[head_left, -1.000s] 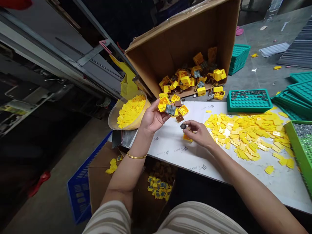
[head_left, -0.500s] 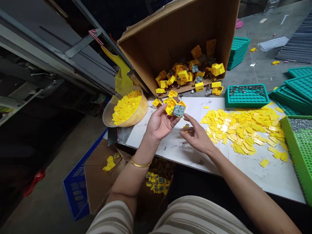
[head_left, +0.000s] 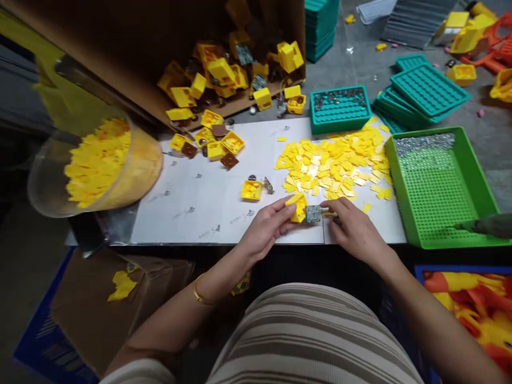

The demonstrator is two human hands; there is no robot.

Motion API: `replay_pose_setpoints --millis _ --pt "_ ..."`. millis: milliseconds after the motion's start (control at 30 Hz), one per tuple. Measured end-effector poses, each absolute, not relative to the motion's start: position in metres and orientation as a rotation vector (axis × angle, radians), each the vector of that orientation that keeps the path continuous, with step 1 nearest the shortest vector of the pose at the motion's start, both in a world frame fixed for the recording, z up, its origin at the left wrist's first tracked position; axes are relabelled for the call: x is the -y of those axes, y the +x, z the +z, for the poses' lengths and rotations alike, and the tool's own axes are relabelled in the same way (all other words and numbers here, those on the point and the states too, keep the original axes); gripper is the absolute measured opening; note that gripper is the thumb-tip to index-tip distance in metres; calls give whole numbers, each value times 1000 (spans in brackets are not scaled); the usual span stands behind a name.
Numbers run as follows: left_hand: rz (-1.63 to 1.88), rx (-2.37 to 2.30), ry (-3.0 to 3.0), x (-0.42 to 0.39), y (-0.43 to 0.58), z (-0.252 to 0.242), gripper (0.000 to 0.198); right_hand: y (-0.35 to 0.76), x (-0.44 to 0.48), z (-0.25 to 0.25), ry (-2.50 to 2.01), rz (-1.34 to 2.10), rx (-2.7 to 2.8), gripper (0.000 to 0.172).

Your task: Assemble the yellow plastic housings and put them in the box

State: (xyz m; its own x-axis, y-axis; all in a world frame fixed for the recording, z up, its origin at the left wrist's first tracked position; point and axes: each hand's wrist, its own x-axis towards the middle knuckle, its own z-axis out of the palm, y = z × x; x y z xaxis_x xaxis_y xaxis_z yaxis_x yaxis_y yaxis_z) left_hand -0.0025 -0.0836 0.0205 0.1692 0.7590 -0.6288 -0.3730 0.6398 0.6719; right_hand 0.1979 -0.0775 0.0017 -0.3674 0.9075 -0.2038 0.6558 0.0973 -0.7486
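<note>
Near the white board's front edge, my left hand (head_left: 270,226) grips a yellow plastic housing (head_left: 298,207) with its open side facing right. Just right of the housing is a small grey-green circuit board (head_left: 313,213). My right hand (head_left: 352,226) pinches the circuit board's right side, where thin wires show. Some of my right fingertips are hidden. Behind my left hand, another yellow housing (head_left: 252,190) lies on the white board (head_left: 172,208) beside a small metal part (head_left: 268,185).
Flat yellow pieces (head_left: 320,165) spread behind my right hand. A green basket (head_left: 434,186) stands right, a teal tray (head_left: 340,120) behind. At left is a clear tub (head_left: 146,160) of yellow pieces; a cardboard box (head_left: 132,80) with yellow housings stands at the back.
The view has swung to the right. The held housing and circuit board have come to the front edge, and my right hand has closed on the circuit board. One housing now lies apart behind.
</note>
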Motion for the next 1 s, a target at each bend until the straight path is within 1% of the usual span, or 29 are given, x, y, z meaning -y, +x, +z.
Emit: replay_pose_setpoints --millis 33,100,233,367,467,567,633,667,767,867,1000 --pt "783 -1136 435 86 1 19 31 204 79 1 -1591 1047 2178 29" --pt "695 -1153 461 89 7 16 32 212 81 1 -1664 1023 2246 29" --pt "611 -1240 532 92 11 14 38 226 88 1 -1778 1016 2068 33" --pt "551 -1278 707 93 10 16 47 237 101 -3 -1727 970 1905 27" --pt "518 -1311 806 93 9 18 54 240 104 -8 -1717 939 1938 24" --pt "492 -1300 791 91 9 20 51 239 101 -11 -1691 905 1995 15" --pt "491 -1255 678 91 9 20 46 238 99 -12 -1617 836 1999 8" --pt "500 -1225 608 90 8 20 44 237 99 -13 -1575 787 2010 8" --pt "535 -1158 436 90 8 20 41 238 104 -16 -1484 652 2122 15" --pt "552 -1144 334 92 10 21 39 240 112 -17 -1399 655 2225 15" --pt "588 -1122 268 96 11 24 42 243 114 -14 -1425 669 2042 14"
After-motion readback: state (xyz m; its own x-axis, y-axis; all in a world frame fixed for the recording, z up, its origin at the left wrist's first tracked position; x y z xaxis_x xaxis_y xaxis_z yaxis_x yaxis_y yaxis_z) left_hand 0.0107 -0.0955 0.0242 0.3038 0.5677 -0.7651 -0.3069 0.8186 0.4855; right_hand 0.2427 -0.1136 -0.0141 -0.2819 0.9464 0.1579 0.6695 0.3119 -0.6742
